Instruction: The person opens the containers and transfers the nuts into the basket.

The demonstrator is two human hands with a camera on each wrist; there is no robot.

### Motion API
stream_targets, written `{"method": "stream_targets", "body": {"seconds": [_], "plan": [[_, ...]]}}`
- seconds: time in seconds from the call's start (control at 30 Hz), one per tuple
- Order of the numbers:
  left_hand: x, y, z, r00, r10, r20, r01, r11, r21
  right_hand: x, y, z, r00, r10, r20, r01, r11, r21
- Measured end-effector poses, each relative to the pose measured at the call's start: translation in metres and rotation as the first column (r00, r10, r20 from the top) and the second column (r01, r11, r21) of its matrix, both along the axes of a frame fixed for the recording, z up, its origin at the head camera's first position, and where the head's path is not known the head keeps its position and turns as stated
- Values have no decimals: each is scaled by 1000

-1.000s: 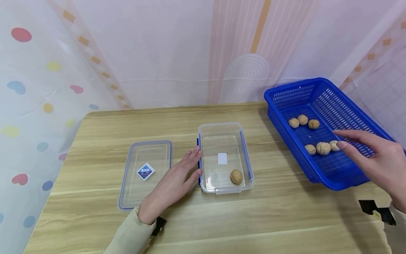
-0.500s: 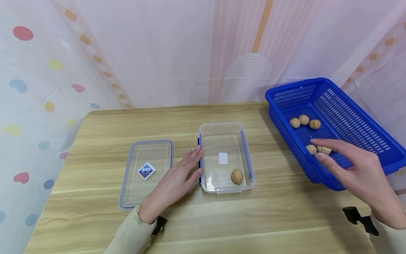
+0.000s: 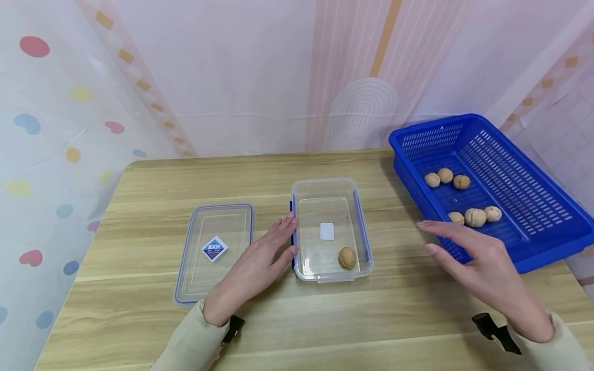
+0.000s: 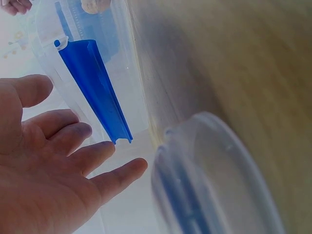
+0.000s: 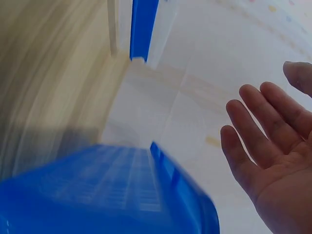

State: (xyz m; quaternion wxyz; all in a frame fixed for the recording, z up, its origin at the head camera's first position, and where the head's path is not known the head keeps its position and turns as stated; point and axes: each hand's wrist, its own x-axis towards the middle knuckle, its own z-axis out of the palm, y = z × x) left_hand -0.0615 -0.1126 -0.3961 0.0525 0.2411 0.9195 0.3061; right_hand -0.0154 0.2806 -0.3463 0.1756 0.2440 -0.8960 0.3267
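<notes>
A clear plastic food container (image 3: 325, 206) stands mid-table with one walnut (image 3: 347, 257) in its near right corner. At its left side is my left hand (image 3: 255, 268), fingers loosely extended beside the blue clip (image 4: 95, 87); whether they touch the wall I cannot tell. My right hand (image 3: 482, 268) hovers over the near left rim of the blue basket (image 3: 533, 257). Its palm and fingers (image 5: 253, 136) hold nothing in the right wrist view. Inside the basket lie several walnuts (image 3: 475, 217) in two groups, one partly behind the hand's edge.
The container's clear lid (image 3: 199, 278), with a blue seal and a diamond label, lies flat left of the container, partly under my left forearm. A patterned curtain (image 3: 241, 77) hangs behind the wooden table (image 3: 153, 190).
My right hand has moved left from above the walnuts to the basket's near left rim, uncovering walnuts there. The left hand and the container stay in place.
</notes>
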Motion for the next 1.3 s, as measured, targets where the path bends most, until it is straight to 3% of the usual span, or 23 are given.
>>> {"method": "stream_targets", "body": {"seconds": [0.17, 0.37, 0.77, 1.03, 1.3], "plan": [[0, 0, 0, 1000, -1, -3, 1, 1000, 2, -3, -15, -7, 998, 59, -32, -59, 998, -9], [0, 0, 0, 1000, -6, -10, 6, 1000, 11, -10, -33, -16, 992, 126, -11, -126, 992, 13], [0, 0, 0, 1000, -3, -7, 3, 1000, 6, -28, -58, -28, 965, 262, -14, -260, 963, 76], [0, 0, 0, 1000, -5, -2, 5, 1000, 12, -38, -68, -29, 948, 315, 33, -317, 939, 136], [0, 0, 0, 1000, -8, 2, 8, 1000, 12, -54, -76, -27, 936, 307, 172, -345, 899, 270]]}}
